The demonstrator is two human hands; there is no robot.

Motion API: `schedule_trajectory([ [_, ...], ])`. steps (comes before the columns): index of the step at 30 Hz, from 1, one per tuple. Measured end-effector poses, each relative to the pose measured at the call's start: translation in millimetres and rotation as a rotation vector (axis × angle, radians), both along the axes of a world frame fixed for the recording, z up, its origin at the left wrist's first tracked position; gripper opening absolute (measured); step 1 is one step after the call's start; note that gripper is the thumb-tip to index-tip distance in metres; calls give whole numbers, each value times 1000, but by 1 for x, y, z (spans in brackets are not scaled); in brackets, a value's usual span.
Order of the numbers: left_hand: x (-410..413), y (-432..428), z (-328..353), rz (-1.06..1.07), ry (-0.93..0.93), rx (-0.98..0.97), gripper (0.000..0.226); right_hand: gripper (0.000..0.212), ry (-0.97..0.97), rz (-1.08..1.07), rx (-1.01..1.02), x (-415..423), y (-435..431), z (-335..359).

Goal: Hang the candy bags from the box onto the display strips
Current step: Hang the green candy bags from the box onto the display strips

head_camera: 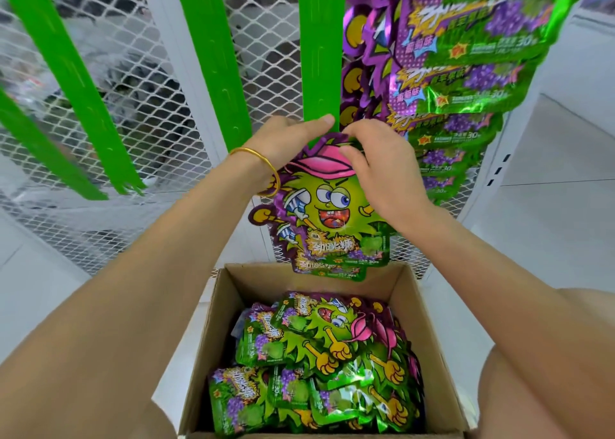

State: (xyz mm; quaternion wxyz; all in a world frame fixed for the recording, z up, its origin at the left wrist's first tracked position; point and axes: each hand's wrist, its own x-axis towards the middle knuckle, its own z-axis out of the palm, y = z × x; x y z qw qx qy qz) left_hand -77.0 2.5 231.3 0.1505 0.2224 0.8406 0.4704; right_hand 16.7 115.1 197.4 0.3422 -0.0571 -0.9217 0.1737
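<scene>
Head camera, and both hands are up at the bottom of the middle green display strip (pixel 321 49). The right grip (pixel 376 169) is clamped on the top of a candy bag (pixel 326 212), fingers curled over its upper edge and thumb on the cartoon's pink cap. The left grip (pixel 286 142) is at the strip's lower end with the thumb flat across the front and the fingers hidden behind, so it pinches the strip just above the bag's top. A gold bangle (pixel 263 162) sits on that wrist, overlapping the bag's left edge.

The bag hangs upright with its printed face to the camera, its top right at the strip's tip. Whether it is hooked on, I cannot tell. A second bag's bottom edge peeks out just below and behind it.

Directly underneath, the open cardboard box (pixel 429 339) is packed with more candy bags (pixel 319 355), lying flat and overlapping. To the right, a column of hung candy bags (pixel 466 72) runs down in overlapping rows beside the middle strip. To the left, two more bare green strips (pixel 213 56) (pixel 66 72) hang against the white mesh panel (pixel 266 39).
</scene>
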Motion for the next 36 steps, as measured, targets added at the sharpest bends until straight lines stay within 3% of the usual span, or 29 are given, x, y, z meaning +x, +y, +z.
schedule_trajectory([
  [8, -4, -3, 6, 9, -127, 11, 79, 22, 59, -19, 20, -1, -8, 5],
  [16, -3, -2, -1, 20, -113, 70, 77, 27, 31, 8, 8, 2, -10, -3],
  [18, -1, -5, -2, -4, -51, 13, 70, 28, 19, 23, -5, 4, -10, -7],
  [22, 7, -18, -14, -200, 212, -128, 23, 26, 3, 21, -6, 6, -9, -16],
  [25, 3, -22, -31, -239, 367, -127, 7, 24, 41, 7, 69, 4, -7, -22],
  [29, 4, -26, -44, -232, 500, -108, 54, 30, 158, -92, 279, 13, -1, -37],
  [33, 11, -49, -60, -115, 736, -59, 61, 27, 249, -106, 401, 33, -10, -61],
  [34, 16, -59, -67, -88, 767, -58, 58, 26, 173, -47, 382, 37, -17, -70],
  [36, 27, -78, -89, -117, 727, -116, 55, 25, -200, 78, 269, 41, -30, -94],
])
